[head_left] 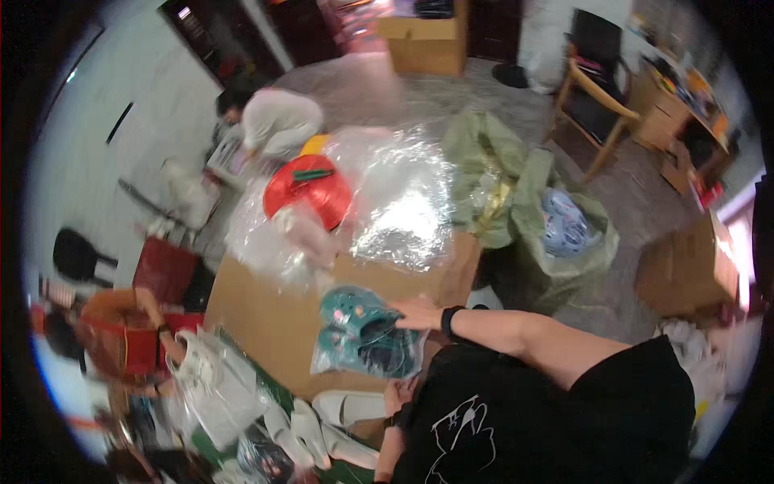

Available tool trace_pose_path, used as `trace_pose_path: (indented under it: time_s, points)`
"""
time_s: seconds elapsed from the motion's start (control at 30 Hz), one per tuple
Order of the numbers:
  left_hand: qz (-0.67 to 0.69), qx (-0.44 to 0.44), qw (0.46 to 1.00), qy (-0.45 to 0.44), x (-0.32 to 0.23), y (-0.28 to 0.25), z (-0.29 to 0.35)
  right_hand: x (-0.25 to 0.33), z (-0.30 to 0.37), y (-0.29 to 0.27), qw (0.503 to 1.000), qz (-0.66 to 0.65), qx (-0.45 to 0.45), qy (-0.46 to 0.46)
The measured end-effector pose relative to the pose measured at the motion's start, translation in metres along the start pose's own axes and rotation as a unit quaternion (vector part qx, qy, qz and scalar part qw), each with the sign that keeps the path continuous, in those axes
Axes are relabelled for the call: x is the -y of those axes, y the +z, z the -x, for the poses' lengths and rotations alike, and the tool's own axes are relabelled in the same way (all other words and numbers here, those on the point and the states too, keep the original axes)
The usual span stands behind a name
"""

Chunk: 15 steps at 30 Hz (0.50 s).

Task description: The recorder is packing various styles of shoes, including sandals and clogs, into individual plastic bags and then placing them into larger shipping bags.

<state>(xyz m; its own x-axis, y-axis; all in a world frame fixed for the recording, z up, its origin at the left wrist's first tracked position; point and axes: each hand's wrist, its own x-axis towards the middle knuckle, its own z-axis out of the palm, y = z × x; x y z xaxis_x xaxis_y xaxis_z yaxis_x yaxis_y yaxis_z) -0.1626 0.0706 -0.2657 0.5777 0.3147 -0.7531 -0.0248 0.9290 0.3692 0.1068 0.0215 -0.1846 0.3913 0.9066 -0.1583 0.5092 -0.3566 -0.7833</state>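
Observation:
A pair of teal clogs (355, 310) with small coloured charms lies in a clear plastic bag (329, 363) on the brown cardboard-covered table (266, 310). My right hand (419, 314) reaches in from the right, its fingers closed on the bag's edge at the upper clog. Close to the bag's lower right corner is my left hand (399, 395); its fingers are partly hidden and blurred, so its grip does not show. White slip-on shoes (347, 407) lie at the table's near edge, left of my left hand.
Clear plastic sheeting (403, 202) and a red round basin (310, 198) cover the far part of the table. Green woven sacks (524, 242), one holding blue shoes (564, 224), stand at right. People work at far left (278, 121) and left (121, 331), near a white bag (218, 387).

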Motion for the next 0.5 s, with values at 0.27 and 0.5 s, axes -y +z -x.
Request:
trace_pose_path:
  time_s: [0.27, 0.5]
  points:
    - [-0.141, 0.086, 0.985, 0.04, -0.021, 0.074, 0.062, -0.022, 0.047, -0.053, 0.991, 0.028, -0.119, -0.058]
    - [-0.606, 0.333, 0.691, 0.209, -0.029, 0.172, 0.047, -0.049, 0.157, -0.181, 0.959, -0.054, -0.243, 0.133]
